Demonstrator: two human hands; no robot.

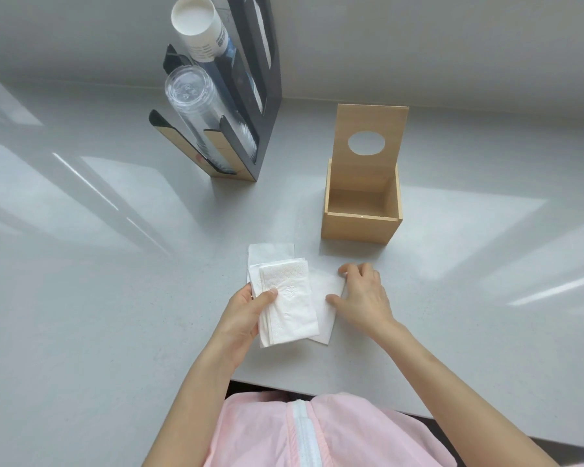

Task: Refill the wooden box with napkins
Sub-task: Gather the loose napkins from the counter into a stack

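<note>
The wooden box (361, 225) stands open on the grey counter, its lid (370, 133) with a round hole tilted up behind it; the inside looks bare. In front of it, my left hand (241, 315) holds a small stack of white embossed napkins (289, 305), thumb on top. My right hand (363, 296) rests on a single flat napkin (324, 298) on the counter, fingertips pinching its right edge. Another napkin (270, 252) lies flat behind the stack.
A black and wood cup dispenser (236, 96) stands at the back left, holding paper cups (199, 25) and clear plastic cups (196, 102). The counter's front edge (317, 392) runs just before my pink jacket. A wall rises behind the counter.
</note>
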